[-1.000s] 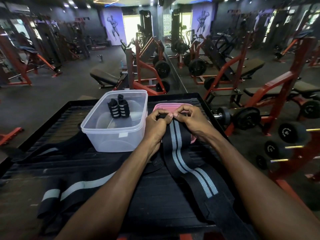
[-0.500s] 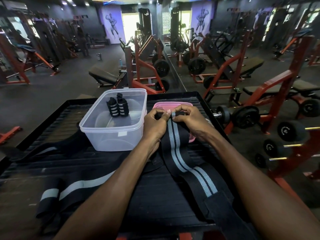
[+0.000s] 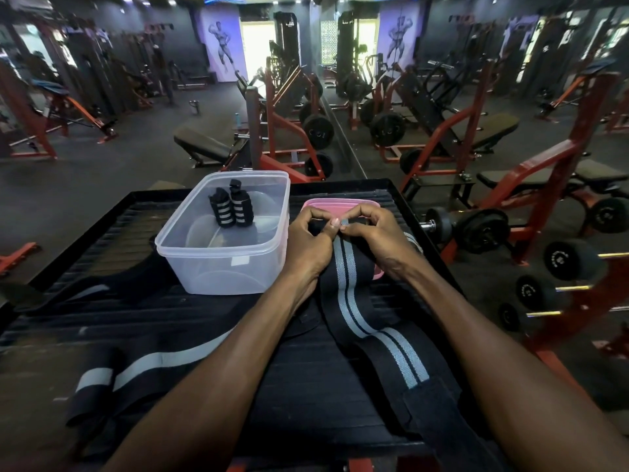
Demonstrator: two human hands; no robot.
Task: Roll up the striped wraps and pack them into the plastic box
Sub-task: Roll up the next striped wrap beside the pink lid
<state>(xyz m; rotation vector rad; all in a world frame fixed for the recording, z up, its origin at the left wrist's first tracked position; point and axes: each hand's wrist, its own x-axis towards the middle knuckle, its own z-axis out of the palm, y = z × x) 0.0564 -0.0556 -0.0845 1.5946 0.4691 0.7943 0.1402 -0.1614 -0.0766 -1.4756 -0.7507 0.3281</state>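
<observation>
No readable writing anywhere. Sitting far left on the black ribbed table (image 3: 190, 321): clear plastic box (image 3: 218, 267), holding two rolled wraps (image 3: 229, 209). Pinching the far end of a striped wrap (image 3: 357, 301) over the pink lid (image 3: 326, 207): left hand (image 3: 308, 245), right hand (image 3: 377, 238). Lying near left: another unrolled wrap (image 3: 136, 369).

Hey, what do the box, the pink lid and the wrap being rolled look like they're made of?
The plastic box looks like translucent, slightly frosted plastic: the rolled wraps inside show through its wall. The pink lid seems to be opaque, smooth plastic with a moulded rim. The striped wrap under both hands looks like woven elastic fabric, matte black with grey stripes; the weave texture shows.
</observation>
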